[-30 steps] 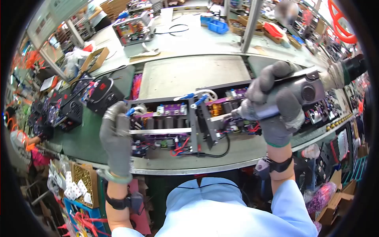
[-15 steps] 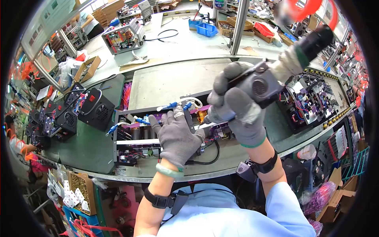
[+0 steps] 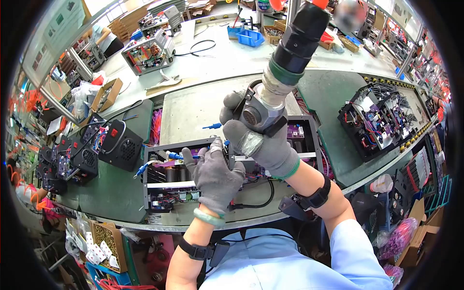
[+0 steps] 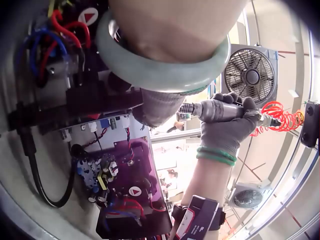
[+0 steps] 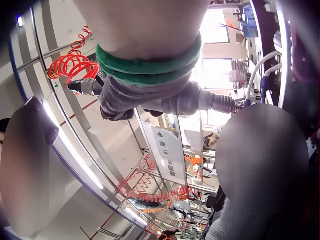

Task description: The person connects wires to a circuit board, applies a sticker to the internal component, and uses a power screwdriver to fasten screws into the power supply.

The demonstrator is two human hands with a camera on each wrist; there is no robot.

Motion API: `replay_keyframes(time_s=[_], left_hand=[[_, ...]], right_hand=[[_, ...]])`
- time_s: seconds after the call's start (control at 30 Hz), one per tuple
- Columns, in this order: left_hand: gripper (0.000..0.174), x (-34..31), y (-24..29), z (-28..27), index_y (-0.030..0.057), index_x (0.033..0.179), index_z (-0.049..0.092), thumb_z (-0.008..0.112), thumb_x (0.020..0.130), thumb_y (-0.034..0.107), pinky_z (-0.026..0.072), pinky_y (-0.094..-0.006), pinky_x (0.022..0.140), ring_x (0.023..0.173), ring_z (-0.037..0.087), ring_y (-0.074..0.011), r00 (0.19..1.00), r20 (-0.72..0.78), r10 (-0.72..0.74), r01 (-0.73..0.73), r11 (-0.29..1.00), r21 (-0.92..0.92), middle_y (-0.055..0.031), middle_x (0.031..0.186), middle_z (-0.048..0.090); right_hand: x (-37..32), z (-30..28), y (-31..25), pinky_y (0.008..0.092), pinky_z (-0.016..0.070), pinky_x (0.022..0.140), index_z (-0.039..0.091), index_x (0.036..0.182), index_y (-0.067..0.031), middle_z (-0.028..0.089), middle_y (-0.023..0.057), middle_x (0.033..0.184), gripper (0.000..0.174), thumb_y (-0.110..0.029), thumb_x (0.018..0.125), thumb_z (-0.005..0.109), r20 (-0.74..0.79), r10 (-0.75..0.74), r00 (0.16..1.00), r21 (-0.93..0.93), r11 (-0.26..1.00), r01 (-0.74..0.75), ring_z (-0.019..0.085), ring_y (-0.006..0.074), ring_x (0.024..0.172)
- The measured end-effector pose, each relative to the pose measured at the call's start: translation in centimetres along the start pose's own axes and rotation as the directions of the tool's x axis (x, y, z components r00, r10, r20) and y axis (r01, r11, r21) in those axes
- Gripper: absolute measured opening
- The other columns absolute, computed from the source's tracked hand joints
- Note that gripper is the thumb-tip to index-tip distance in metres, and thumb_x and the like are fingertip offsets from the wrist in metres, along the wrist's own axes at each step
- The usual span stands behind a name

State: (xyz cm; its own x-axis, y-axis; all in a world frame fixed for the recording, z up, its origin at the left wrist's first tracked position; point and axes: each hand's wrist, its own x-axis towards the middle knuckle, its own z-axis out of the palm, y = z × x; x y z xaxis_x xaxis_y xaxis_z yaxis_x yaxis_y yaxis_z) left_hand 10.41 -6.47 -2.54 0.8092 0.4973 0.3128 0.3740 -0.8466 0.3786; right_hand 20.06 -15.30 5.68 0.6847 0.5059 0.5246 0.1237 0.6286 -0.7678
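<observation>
Workbench with apparently electronic units

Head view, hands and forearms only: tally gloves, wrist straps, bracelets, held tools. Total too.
Grey gloves: 2
Black wrist straps: 2
Pale green bracelet: 1
Power tool, in the right hand: 1
Total: 6

The left hand lies spread, the right hand curled.
</observation>
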Motion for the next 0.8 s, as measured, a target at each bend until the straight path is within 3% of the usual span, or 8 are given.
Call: replay_keyframes(time_s=[0.2,0.3,0.4,0.5,0.57,0.7,0.73,0.8], left_hand=[[0.071,0.4,0.4,-0.7,-0.0018,0.129,0.053,0.072,0.071,0.035,0.01,-0.0542,0.119,0.109,0.06,-0.0339,0.995,0.098,-0.024,0.024,1.0,-0.001,-0.0195,0.103,0.066],[0.071,0.3,0.8,-0.8,-0.0003,0.131,0.052,0.073,0.072,0.034,0.0106,-0.0558,0.118,0.108,0.058,-0.0338,1.0,-0.014,0.014,-0.015,0.999,-0.041,-0.0189,0.112,0.062],[0.053,0.5,1.3,-1.8,-0.0037,0.1,0.061,0.077,0.065,0.033,0.0224,-0.0515,0.116,0.095,0.062,-0.0347,0.989,-0.129,0.074,-0.067,0.996,0.054,-0.0189,0.102,0.061],[0.06,1.1,1.6,-3.0,-0.003,0.11,0.062,0.077,0.065,0.034,0.0077,-0.0605,0.117,0.113,0.055,-0.0336,0.981,-0.108,0.161,-0.153,0.985,0.078,-0.0179,0.113,0.059],[0.067,1.8,2.0,-3.7,0.0006,0.116,0.063,0.077,0.065,0.041,0.0063,-0.065,0.115,0.129,0.043,-0.0334,0.926,-0.083,0.368,-0.338,0.906,0.255,-0.0173,0.127,0.053],[0.094,5.9,1.7,-2.1,0.0052,0.14,0.045,0.079,0.068,0.054,0.0117,-0.0568,0.118,0.137,0.034,-0.0397,0.841,0.266,0.472,-0.53,0.819,0.222,-0.0195,0.141,0.045],[0.113,7.0,2.2,-2.1,0.0057,0.148,0.032,0.084,0.061,0.056,0.0264,-0.0501,0.116,0.134,0.039,-0.041,0.803,0.331,0.496,-0.577,0.787,0.221,-0.0217,0.14,0.044],[0.119,9.7,2.8,-2.0,0.0054,0.148,0.032,0.086,0.056,0.057,0.0326,-0.0474,0.112,0.131,0.042,-0.0406,0.753,0.505,0.422,-0.534,0.84,0.093,-0.0226,0.139,0.045]], right_hand=[[0.5,0.5,0.3,0.0235,0.0526,0.072,0.059,0.11,0.0017,0.064,0.0021,0.093,0.033,0.007,0.08,0.071,0.016,-0.014,1.0,-0.029,0.999,0.014,0.062,0.0069,0.079],[0.4,0.6,0.0,0.0235,0.0525,0.072,0.059,0.11,0.0023,0.064,0.0028,0.094,0.032,0.008,0.08,0.07,0.014,-0.031,0.999,-0.044,0.999,0.031,0.061,0.0076,0.08],[0.0,0.2,-0.9,0.025,0.0546,0.076,0.058,0.113,0.0003,0.065,0.0056,0.102,0.037,0.01,0.079,0.07,-0.021,-0.019,1.0,-0.008,1.0,0.019,0.064,0.0109,0.086],[-0.3,-0.6,-2.7,0.0265,0.0555,0.08,0.055,0.119,-0.004,0.065,0.007,0.108,0.044,0.013,0.08,0.068,-0.044,0.071,0.996,0.117,0.991,-0.066,0.065,0.0134,0.095],[-0.4,-1.7,-3.0,0.0271,0.0541,0.067,0.053,0.123,-0.0091,0.062,0.0073,0.103,0.047,-0.002,0.082,0.074,-0.005,0.007,1.0,0.148,0.989,-0.006,0.063,0.0157,0.085],[-0.8,-2.9,-6.0,0.0324,0.0536,0.061,0.052,0.127,-0.0134,0.058,0.0076,0.099,0.053,-0.02,0.082,0.079,-0.031,-0.023,0.999,0.106,0.994,0.026,0.062,0.0187,0.081],[-1.3,-2.9,-6.5,0.0341,0.0537,0.061,0.051,0.128,-0.0141,0.057,0.0076,0.099,0.055,-0.023,0.081,0.08,-0.054,-0.014,0.998,0.073,0.997,0.017,0.061,0.0193,0.081],[-2.1,-3.9,-7.6,0.036,0.054,0.064,0.052,0.126,-0.0144,0.057,0.0073,0.101,0.052,-0.023,0.082,0.079,-0.036,0.048,0.998,0.155,0.987,-0.042,0.061,0.0199,0.082]])
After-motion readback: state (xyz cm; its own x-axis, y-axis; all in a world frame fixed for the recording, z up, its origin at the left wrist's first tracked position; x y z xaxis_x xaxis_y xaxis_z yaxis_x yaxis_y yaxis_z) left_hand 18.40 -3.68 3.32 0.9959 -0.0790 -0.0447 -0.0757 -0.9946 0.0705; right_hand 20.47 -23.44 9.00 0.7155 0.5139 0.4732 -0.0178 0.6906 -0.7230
